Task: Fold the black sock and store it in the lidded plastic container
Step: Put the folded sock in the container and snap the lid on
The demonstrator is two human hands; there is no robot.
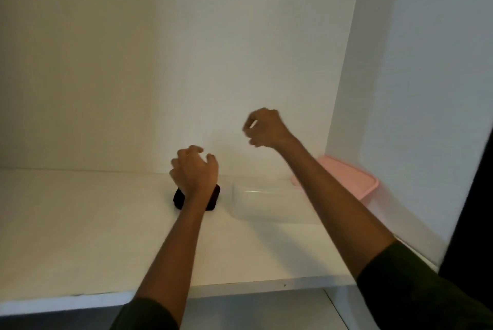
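Note:
The black sock [179, 198] lies bunched into a small dark bundle on the white shelf [80, 236], mostly hidden under my left wrist. My left hand [194, 169] hovers just above it with fingers spread and curled, holding nothing. A clear plastic container [266, 201] stands open on the shelf just right of the sock. Its pink lid [354, 179] leans behind it against the right wall. My right hand [264, 128] is raised above the container, fingers loosely curled, with nothing visible in it.
The shelf sits in a white alcove, with a back wall [186, 62] close behind the sock and a side wall [426, 89] at the right. The shelf's front edge [240, 291] runs below my forearms. A dark strip borders the far right.

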